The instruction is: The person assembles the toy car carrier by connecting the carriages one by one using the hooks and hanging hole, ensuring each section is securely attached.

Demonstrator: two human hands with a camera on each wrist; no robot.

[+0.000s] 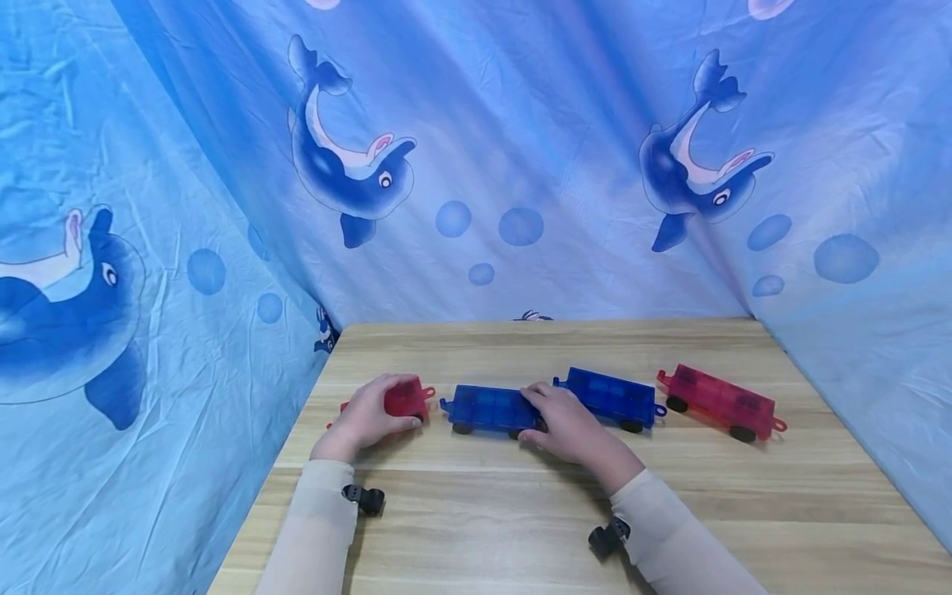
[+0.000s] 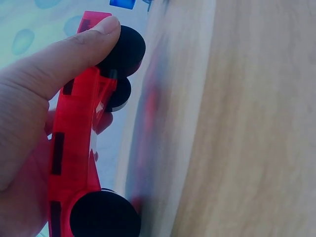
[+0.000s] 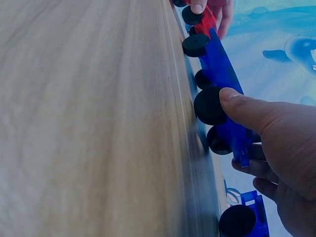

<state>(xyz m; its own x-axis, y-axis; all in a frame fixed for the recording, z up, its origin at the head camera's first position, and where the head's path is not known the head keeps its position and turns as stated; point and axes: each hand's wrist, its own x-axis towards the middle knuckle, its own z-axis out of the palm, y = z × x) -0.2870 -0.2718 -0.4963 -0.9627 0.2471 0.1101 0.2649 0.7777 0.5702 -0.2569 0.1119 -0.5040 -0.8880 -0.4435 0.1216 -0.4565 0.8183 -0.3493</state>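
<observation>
My left hand (image 1: pixel 364 416) grips a red car (image 1: pixel 404 399), right hand (image 1: pixel 567 423) a blue car (image 1: pixel 487 408); misaligned, hook (image 1: pixel 445 405) could miss ring (image 1: pixel 428 392).

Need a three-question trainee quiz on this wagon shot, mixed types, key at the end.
1. How many toy wagons show in the head view?
2. True or false: the right hand holds a red wagon.
3. Fill in the colour: the left hand holds the .... wagon at the far left of the head view.

Key:
1. Four.
2. False; it holds a blue wagon.
3. Red.
</observation>
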